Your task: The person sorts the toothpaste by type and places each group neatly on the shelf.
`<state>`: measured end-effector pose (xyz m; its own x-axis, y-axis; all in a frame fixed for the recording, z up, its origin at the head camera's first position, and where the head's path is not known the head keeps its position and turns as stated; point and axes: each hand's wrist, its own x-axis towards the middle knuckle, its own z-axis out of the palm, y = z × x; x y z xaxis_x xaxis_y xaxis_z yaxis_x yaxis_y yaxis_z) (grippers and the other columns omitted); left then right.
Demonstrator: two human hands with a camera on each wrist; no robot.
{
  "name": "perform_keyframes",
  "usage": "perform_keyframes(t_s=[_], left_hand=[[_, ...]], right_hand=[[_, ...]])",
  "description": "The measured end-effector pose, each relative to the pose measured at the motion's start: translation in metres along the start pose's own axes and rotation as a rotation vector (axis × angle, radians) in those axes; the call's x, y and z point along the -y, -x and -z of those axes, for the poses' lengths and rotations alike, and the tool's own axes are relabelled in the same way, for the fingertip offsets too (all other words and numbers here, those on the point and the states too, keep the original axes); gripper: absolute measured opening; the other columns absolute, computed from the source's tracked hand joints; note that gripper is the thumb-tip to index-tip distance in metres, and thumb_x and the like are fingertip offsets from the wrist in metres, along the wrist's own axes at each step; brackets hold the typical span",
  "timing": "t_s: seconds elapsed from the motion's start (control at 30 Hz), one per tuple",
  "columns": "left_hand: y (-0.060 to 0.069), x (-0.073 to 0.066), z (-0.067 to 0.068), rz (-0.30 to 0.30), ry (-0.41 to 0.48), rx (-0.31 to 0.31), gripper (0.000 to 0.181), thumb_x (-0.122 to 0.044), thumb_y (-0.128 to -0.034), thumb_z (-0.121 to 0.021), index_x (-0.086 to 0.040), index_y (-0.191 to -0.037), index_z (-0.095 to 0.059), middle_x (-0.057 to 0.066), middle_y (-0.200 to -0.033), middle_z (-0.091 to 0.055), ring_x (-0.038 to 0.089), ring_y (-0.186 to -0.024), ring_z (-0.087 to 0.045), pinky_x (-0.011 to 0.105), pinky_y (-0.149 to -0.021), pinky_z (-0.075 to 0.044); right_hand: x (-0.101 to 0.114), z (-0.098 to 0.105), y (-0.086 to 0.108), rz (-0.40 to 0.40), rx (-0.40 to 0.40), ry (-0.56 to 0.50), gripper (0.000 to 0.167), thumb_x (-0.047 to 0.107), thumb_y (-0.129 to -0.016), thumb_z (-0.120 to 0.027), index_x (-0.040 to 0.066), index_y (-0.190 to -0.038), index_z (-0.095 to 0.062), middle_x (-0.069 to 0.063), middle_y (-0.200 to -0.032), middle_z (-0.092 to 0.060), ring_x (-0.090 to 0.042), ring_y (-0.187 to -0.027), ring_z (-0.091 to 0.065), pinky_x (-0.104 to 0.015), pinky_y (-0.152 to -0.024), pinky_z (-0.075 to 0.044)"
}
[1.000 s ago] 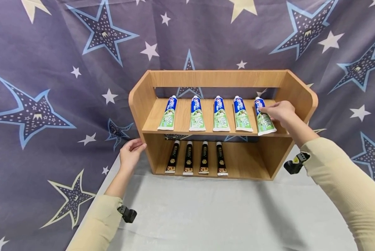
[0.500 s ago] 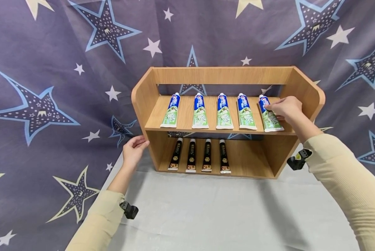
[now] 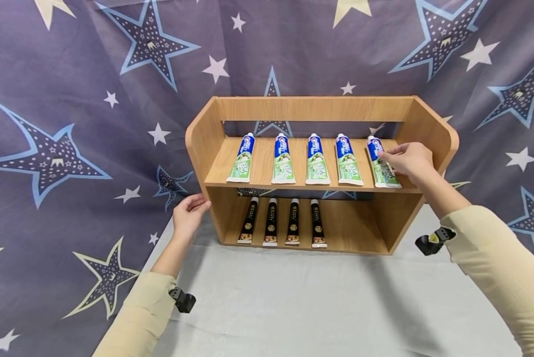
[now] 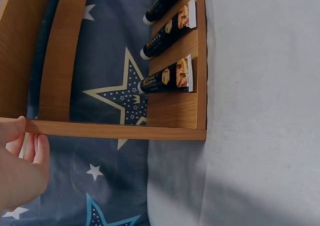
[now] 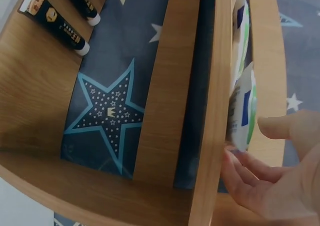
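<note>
A two-tier wooden shelf (image 3: 313,108) stands against the back cloth. Its upper board carries several blue, white and green toothpaste tubes, caps toward the back. At the right end of that row lies one toothpaste tube (image 3: 384,163), flat on the board. My right hand (image 3: 411,159) is beside this tube, fingers near its right edge; in the right wrist view the thumb (image 5: 274,127) stands slightly off its surface. My left hand (image 3: 188,215) pinches the front edge of the left side panel (image 4: 115,131), thumb on the edge and fingers outside.
On the lower board several black toothpaste tubes (image 3: 293,221) lie in a row at the left and middle. The right side panel (image 3: 430,134) rises close by my right hand. A pale cloth (image 3: 289,297) covers the surface in front.
The rightmost tube has settled from overhanging the front edge to lying back on the upper board. My right hand has shifted slightly right, its thumb easing off. My left hand stays on the panel.
</note>
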<state>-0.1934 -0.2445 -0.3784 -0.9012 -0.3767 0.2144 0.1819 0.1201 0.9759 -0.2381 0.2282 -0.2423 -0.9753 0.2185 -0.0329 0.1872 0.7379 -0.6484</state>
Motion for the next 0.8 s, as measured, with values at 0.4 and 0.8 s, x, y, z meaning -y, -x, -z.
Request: perform_keyframes(t_s=[0.4,0.8], left_hand=[[-0.001,-0.003,0.0,0.059,-0.08,-0.034,0.033,0.002,-0.0841,-0.068,0.008,-0.116,-0.062,-0.005,-0.091,-0.07,-0.007,-0.078,-0.062,0.004,-0.072,-0.052],[0.012,-0.007,0.012,-0.031,-0.219,-0.032,0.035,-0.009,-0.0844,-0.072,0.001,-0.117,-0.064,0.021,-0.116,-0.068,0.0,-0.088,-0.064,0.006,-0.079,-0.052]], right_hand=[[-0.035,-0.004,0.056,0.318,-0.291,-0.019,0.043,0.039,-0.089,-0.064,0.002,-0.111,-0.068,-0.008,-0.09,-0.075,0.02,-0.066,-0.044,-0.01,-0.066,-0.038],[-0.101,-0.017,0.1,0.387,-0.414,-0.075,0.027,0.023,-0.085,-0.072,0.001,-0.102,-0.07,0.051,-0.073,-0.043,0.034,-0.067,-0.041,0.006,-0.062,-0.038]])
